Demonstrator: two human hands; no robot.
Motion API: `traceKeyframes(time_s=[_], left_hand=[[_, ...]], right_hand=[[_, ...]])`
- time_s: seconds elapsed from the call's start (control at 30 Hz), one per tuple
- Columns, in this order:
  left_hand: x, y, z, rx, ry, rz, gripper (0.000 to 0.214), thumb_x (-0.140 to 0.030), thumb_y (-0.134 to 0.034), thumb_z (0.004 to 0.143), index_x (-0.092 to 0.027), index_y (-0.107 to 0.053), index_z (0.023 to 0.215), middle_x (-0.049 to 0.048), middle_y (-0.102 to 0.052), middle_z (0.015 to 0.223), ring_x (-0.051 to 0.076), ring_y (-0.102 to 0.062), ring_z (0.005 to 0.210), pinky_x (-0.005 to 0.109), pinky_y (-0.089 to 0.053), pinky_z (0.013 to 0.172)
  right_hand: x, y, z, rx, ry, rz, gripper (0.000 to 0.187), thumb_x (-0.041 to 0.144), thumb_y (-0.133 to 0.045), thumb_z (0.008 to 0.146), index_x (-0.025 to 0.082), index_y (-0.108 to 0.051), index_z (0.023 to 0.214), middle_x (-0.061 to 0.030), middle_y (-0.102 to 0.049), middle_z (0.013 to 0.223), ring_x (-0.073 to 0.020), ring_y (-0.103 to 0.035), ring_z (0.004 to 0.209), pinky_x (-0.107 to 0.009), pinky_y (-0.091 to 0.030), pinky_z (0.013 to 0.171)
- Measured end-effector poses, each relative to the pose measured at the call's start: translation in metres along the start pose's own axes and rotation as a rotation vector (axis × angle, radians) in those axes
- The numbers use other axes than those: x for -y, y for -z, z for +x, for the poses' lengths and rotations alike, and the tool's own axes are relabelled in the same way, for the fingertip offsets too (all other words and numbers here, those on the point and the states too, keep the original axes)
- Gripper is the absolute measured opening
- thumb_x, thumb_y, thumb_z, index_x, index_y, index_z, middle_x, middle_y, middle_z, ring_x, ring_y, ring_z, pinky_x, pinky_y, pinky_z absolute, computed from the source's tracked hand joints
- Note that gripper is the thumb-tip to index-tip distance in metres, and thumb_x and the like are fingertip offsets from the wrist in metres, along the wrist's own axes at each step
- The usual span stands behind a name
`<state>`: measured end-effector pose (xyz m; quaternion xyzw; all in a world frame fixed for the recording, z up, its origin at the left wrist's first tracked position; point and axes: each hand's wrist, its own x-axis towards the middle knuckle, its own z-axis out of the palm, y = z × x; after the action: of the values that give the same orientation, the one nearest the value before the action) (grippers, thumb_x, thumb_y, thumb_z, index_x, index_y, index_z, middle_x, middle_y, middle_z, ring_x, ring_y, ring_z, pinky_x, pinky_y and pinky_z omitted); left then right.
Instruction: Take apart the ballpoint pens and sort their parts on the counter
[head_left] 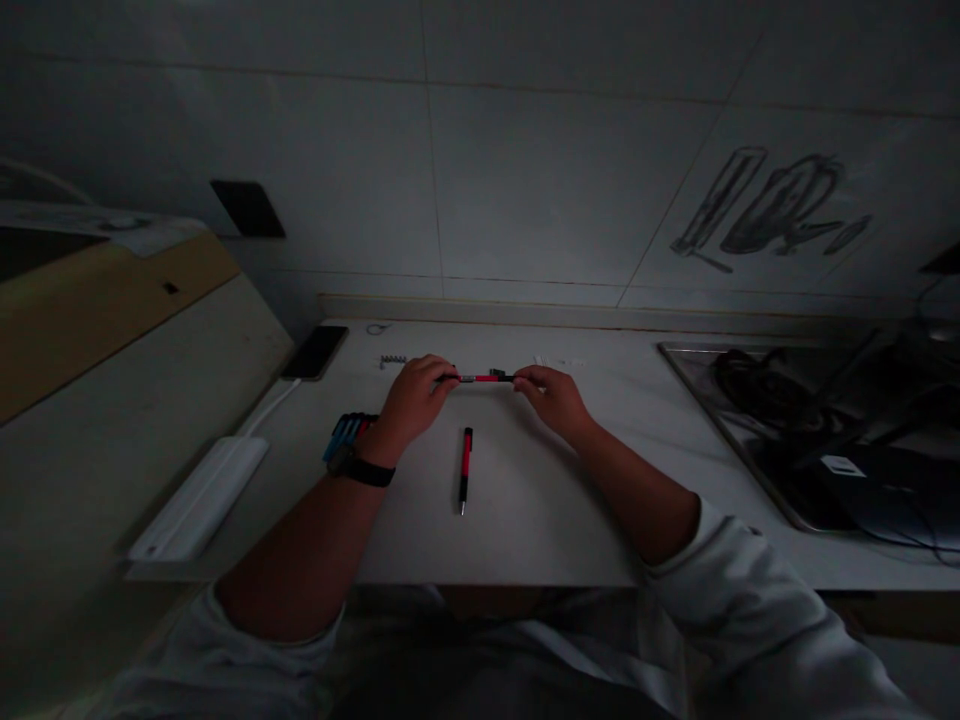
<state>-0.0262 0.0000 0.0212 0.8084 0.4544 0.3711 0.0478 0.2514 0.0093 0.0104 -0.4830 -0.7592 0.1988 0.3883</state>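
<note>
A red and black pen [487, 379] lies level between my two hands, just above the far part of the white counter [525, 520]. My left hand [420, 395] pinches its left end. At the other end, the fingers of my right hand [553, 395] are closed on the black part. Nearer to me, a second red and black pen [466, 470] rests on the counter with its metal tip toward me. Beside my left wrist is a group of blue, black and red pens [349, 432], partly covered by that wrist. A small dark piece [497, 371] shows just behind the held pen.
Small dark spring-like pieces [393, 359] and pale bits [551, 361] lie near the wall. To the left are a phone [321, 352] and a white power strip [202, 495] with a cable. A metal-edged stove [720, 400] takes up the right side.
</note>
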Motion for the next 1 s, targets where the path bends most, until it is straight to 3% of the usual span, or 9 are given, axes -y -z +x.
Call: traceKeyframes(time_s=[0.3, 0.53, 0.8, 0.93, 1.0], left_hand=[[-0.0014, 0.0006, 0.0009, 0.004, -0.004, 0.016, 0.010, -0.024, -0.062, 0.100, -0.022, -0.072, 0.099, 0.0050, -0.074, 0.104, 0.023, -0.066, 0.100, 0.041, -0.051, 0.093], [-0.0057, 0.0036, 0.0002, -0.047, -0.070, 0.101, 0.009, -0.027, -0.065, 0.099, -0.022, -0.072, 0.101, 0.0062, -0.074, 0.108, 0.025, -0.065, 0.103, 0.043, -0.049, 0.095], [-0.0049, -0.0004, 0.0002, 0.081, -0.018, 0.043, 0.015, -0.027, -0.060, 0.101, -0.022, -0.073, 0.102, 0.0057, -0.075, 0.107, 0.024, -0.066, 0.103, 0.042, -0.051, 0.095], [-0.0061, 0.0028, 0.0012, 0.064, 0.004, 0.056, 0.014, -0.027, -0.061, 0.100, -0.022, -0.074, 0.102, 0.0058, -0.076, 0.107, 0.024, -0.066, 0.103, 0.043, -0.050, 0.096], [-0.0059, 0.0041, 0.0012, 0.051, -0.011, 0.066, 0.013, -0.028, -0.062, 0.100, -0.022, -0.074, 0.102, 0.0057, -0.076, 0.107, 0.025, -0.066, 0.103, 0.043, -0.049, 0.095]], right_hand=[[-0.0003, 0.0014, -0.0020, -0.042, 0.072, -0.063, 0.025, 0.040, -0.062, 0.096, 0.023, -0.079, 0.103, -0.0088, -0.079, 0.105, -0.0243, -0.072, 0.096, -0.036, -0.052, 0.089], [-0.0001, -0.0021, 0.0000, 0.183, -0.090, 0.076, 0.038, 0.049, -0.051, 0.100, 0.022, -0.074, 0.088, -0.0032, -0.075, 0.080, -0.0185, -0.069, 0.076, -0.029, -0.048, 0.072], [-0.0015, 0.0016, -0.0001, 0.118, -0.023, -0.012, 0.028, 0.043, -0.060, 0.095, 0.023, -0.078, 0.100, -0.0046, -0.078, 0.088, -0.0196, -0.068, 0.077, -0.031, -0.049, 0.074], [0.0017, 0.0034, -0.0007, 0.107, -0.003, 0.045, 0.028, 0.044, -0.064, 0.091, 0.023, -0.076, 0.106, -0.0063, -0.078, 0.100, -0.0201, -0.069, 0.082, -0.032, -0.051, 0.079], [0.0021, 0.0028, -0.0011, 0.132, -0.032, 0.064, 0.030, 0.048, -0.061, 0.094, 0.022, -0.074, 0.102, -0.0056, -0.076, 0.094, -0.0193, -0.067, 0.079, -0.031, -0.050, 0.075]])
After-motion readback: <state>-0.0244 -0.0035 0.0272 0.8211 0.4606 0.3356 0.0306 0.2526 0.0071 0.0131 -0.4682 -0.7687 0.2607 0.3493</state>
